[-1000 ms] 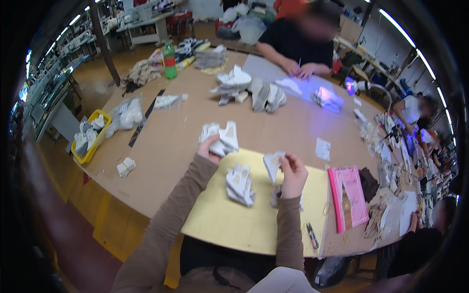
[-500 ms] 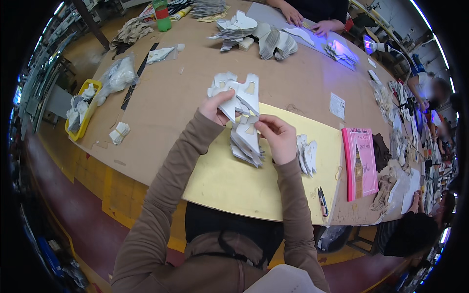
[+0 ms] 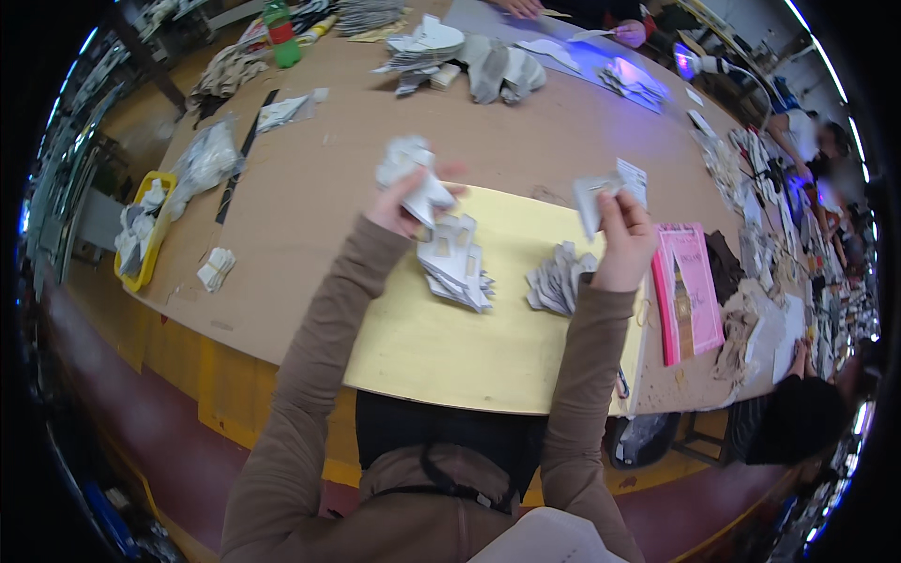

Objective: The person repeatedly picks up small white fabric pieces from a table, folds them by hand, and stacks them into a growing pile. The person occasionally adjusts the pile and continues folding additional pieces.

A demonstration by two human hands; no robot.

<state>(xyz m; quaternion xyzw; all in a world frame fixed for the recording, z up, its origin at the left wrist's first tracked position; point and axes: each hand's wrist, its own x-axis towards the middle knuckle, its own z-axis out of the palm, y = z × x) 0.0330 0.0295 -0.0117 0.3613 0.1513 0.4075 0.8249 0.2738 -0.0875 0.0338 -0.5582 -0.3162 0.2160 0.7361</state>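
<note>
1. The left hand (image 3: 405, 202) grips a bundle of white cut pieces (image 3: 413, 174), lifted above the yellow board (image 3: 488, 347) on the desk (image 3: 310, 188).
2. The right hand (image 3: 624, 235) has drawn apart from it since half a second ago, pinching one single grey piece (image 3: 601, 192).
3. Two stacks, one (image 3: 455, 267) and another (image 3: 560, 279), lie between the hands, so sorting looks under way.

A bunch of white-grey cut pieces (image 3: 413, 174) sits clutched in the left hand (image 3: 399, 208), raised above the bench. A single pale piece (image 3: 601, 192) is pinched upright in the right hand (image 3: 621, 239), above the yellow sheet (image 3: 469, 338), well apart from the bunch.
</note>
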